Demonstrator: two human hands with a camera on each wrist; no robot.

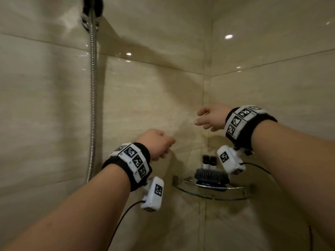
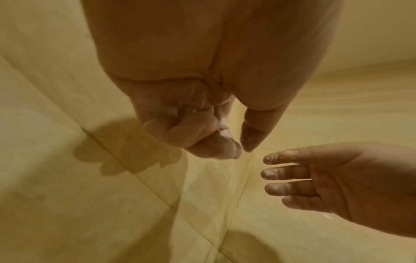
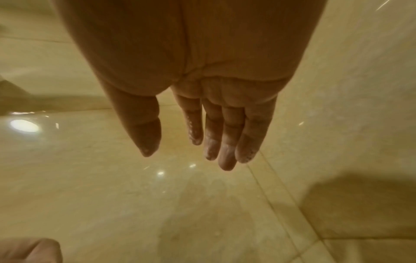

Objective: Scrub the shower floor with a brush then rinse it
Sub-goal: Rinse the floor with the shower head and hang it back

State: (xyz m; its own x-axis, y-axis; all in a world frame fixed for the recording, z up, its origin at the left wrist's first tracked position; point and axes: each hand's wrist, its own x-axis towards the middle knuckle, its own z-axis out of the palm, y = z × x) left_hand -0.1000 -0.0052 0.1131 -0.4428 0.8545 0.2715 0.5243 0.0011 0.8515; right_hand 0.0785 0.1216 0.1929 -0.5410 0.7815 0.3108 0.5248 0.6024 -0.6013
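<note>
A dark scrub brush (image 1: 211,175) lies bristles up on a glass corner shelf (image 1: 213,196) in the head view. My left hand (image 1: 167,147) is raised in front of the tiled wall, up and to the left of the shelf. Its fingers are curled into the palm with soap foam on them, and it holds nothing (image 2: 241,150). My right hand (image 1: 204,117) hovers higher, above the shelf near the wall corner. Its fingers (image 3: 225,156) are straight and spread, wet with foam, and it is empty. The shower floor is out of view.
A metal shower hose (image 1: 93,105) hangs down the left wall from a fitting at the top. Two small dark-capped bottles (image 1: 209,161) stand behind the brush in the corner. Glossy beige wall tiles (image 1: 154,98) surround both hands.
</note>
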